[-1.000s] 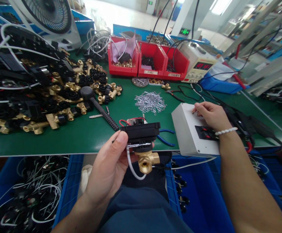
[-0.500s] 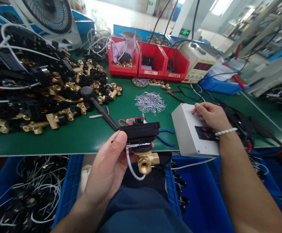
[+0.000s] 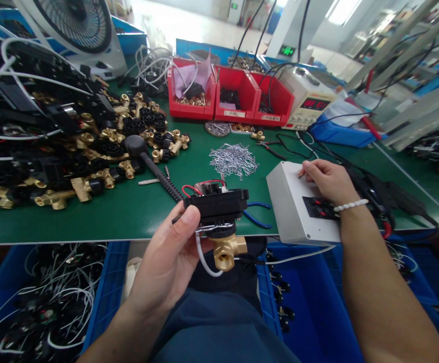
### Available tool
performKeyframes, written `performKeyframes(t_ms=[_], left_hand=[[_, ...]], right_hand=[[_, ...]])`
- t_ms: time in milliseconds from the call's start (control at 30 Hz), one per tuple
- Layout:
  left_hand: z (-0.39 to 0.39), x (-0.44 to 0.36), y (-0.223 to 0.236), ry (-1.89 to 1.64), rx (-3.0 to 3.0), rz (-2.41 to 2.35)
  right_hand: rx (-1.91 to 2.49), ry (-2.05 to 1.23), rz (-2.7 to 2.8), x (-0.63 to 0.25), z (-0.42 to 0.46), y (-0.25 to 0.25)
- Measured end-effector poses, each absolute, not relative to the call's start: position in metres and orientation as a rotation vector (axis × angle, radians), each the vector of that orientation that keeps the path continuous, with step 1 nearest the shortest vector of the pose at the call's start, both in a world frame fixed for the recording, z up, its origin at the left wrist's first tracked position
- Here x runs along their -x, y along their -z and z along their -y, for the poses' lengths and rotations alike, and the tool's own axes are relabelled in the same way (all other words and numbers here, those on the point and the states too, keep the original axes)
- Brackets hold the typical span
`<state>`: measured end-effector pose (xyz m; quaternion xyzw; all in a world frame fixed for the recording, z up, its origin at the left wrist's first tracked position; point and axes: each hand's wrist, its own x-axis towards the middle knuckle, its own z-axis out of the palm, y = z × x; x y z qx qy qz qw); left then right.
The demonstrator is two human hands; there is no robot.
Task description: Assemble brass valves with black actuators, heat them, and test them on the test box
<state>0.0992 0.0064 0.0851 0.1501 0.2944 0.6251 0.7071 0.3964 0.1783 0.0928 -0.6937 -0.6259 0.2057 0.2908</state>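
Observation:
My left hand point(image 3: 168, 257) is closed round a motorized valve point(image 3: 217, 204), thumb on the near side of its black housing. Below the housing sits its brass body point(image 3: 225, 251), one port facing me. Red wires loop over the open top, and a white cable point(image 3: 204, 257) curves down beside the brass. On the sloped face of a grey control box point(image 3: 287, 206), my right hand point(image 3: 327, 179) pinches a small metal lever that looks like a toggle switch point(image 3: 300, 175), mostly covered by the fingers. Blue-handled pliers point(image 3: 259, 217) lie between valve and box.
A rubber mallet point(image 3: 155, 164) and a heap of metal clips point(image 3: 234, 160) lie on the green bench. Brass valves point(image 3: 81, 187) crowd the left. Red bins point(image 3: 234, 96) and a power supply point(image 3: 310, 103) stand behind. Blue crates point(image 3: 108, 297) sit below the bench edge.
The valve in my left hand has tilted slightly and shifted a little left. My right hand keeps its pinch on the box. The digits on the power supply display look different.

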Motion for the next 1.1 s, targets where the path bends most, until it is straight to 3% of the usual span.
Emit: performKeyframes(t_ms=[1100], left_hand=[[-0.013,-0.1,-0.095,-1.306,-0.139,-0.494]], right_hand=[[1.853,-0.511,1.678,-0.396,-0.18,-0.093]])
